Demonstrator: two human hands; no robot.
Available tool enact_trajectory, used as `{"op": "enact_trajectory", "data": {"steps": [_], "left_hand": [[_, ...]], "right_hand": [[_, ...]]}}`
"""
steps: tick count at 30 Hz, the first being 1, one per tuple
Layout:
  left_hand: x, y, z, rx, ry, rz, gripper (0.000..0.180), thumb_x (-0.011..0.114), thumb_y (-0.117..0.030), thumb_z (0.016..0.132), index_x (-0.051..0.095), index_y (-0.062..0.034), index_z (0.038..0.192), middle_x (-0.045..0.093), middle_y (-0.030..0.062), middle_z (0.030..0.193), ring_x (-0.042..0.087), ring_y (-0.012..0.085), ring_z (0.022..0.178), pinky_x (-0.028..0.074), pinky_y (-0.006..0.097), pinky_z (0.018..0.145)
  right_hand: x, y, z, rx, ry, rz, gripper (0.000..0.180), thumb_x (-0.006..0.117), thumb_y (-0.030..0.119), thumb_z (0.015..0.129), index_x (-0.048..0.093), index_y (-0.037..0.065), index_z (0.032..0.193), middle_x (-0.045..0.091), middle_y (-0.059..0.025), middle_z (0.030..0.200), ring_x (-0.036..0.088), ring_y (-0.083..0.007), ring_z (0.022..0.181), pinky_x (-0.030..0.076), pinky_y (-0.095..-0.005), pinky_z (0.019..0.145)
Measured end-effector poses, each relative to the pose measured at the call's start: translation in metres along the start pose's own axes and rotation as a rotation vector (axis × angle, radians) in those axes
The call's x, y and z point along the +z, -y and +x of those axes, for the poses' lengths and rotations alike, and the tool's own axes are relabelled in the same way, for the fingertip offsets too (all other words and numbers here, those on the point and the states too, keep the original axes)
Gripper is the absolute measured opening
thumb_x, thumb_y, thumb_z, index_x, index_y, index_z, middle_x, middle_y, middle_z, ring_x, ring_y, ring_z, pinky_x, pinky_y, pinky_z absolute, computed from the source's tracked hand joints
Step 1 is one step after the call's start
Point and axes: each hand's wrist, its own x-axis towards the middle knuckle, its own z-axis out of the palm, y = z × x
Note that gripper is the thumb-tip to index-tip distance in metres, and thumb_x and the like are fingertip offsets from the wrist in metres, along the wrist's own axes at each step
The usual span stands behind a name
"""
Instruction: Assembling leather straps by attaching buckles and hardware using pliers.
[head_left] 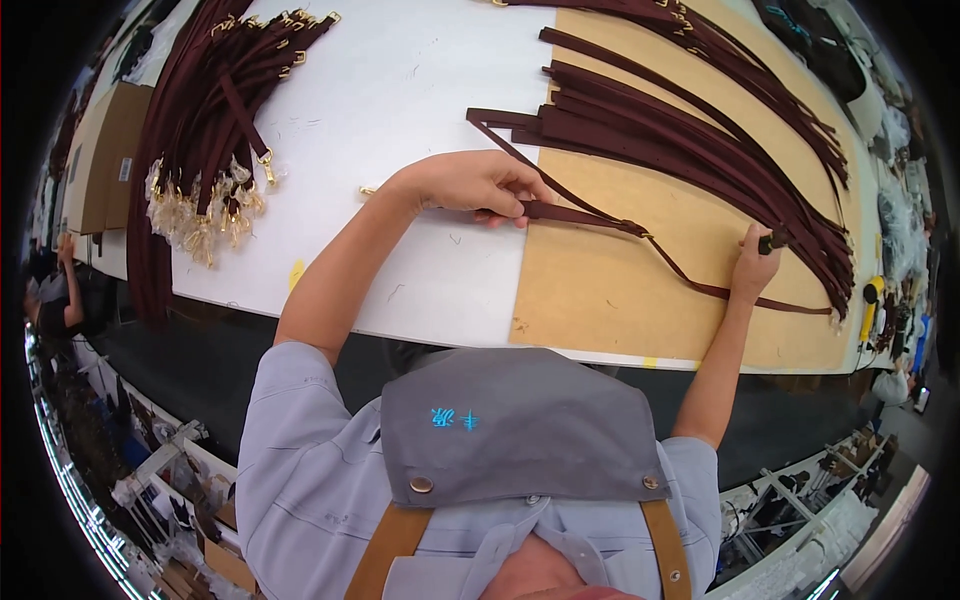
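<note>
My left hand [480, 184] is closed on a narrow dark-maroon strap [575, 214], pinching it near the middle of the table. A small gold buckle [646, 236] sits on this strap, which runs on to the right in a loose curve. One gold clasp [367, 191] shows beside my left wrist. My right hand [755, 268] is a fist around a short dark tool [770, 243]; its kind I cannot make out. The strap passes close by this hand. Just beyond both hands lies a bundle of maroon straps [650, 140].
Left on the white table [420, 90] is a heap of maroon straps [215, 120] with gold clasps, several wrapped in clear plastic. Brown paper [600, 300] covers the right side. More straps [720, 50] lie farther back. A cardboard box [105, 160] and another person's arm [70, 280] are at far left.
</note>
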Motion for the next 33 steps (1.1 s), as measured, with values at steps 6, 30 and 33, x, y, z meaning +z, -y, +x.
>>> {"op": "enact_trajectory", "data": {"steps": [6, 30, 33], "left_hand": [[0.003, 0.003, 0.007, -0.040, -0.041, 0.003, 0.037, 0.051, -0.004, 0.082, 0.059, 0.0056, 0.117, 0.059, 0.0017, 0.072, 0.048, 0.0034, 0.054, 0.035, 0.020, 0.048], [0.012, -0.003, 0.002, -0.134, -0.219, 0.139, 0.016, 0.059, -0.018, 0.089, 0.062, -0.0024, 0.089, 0.062, 0.0020, 0.064, 0.039, 0.0042, 0.046, 0.032, 0.021, 0.045], [0.006, 0.005, 0.001, -0.107, -0.184, 0.044, 0.018, 0.057, -0.014, 0.088, 0.062, 0.0006, 0.097, 0.065, 0.0038, 0.071, 0.040, 0.0039, 0.046, 0.033, 0.020, 0.045]], "right_hand": [[-0.012, 0.014, 0.014, 0.435, -0.030, 0.761, 0.019, 0.049, 0.016, 0.097, 0.057, -0.002, 0.096, 0.061, -0.0112, 0.091, 0.064, -0.0235, 0.089, 0.058, -0.0304, 0.066], [0.047, 0.147, -0.040, -0.453, 0.849, -0.551, 0.020, 0.070, 0.010, 0.078, 0.059, 0.005, 0.094, 0.060, -0.0097, 0.091, 0.060, -0.0296, 0.089, 0.048, -0.0424, 0.071], [0.036, 0.137, -0.033, -0.299, 0.823, -0.578, 0.021, 0.067, 0.012, 0.083, 0.060, 0.004, 0.102, 0.060, -0.0111, 0.092, 0.060, -0.0285, 0.088, 0.048, -0.0390, 0.075]]}}
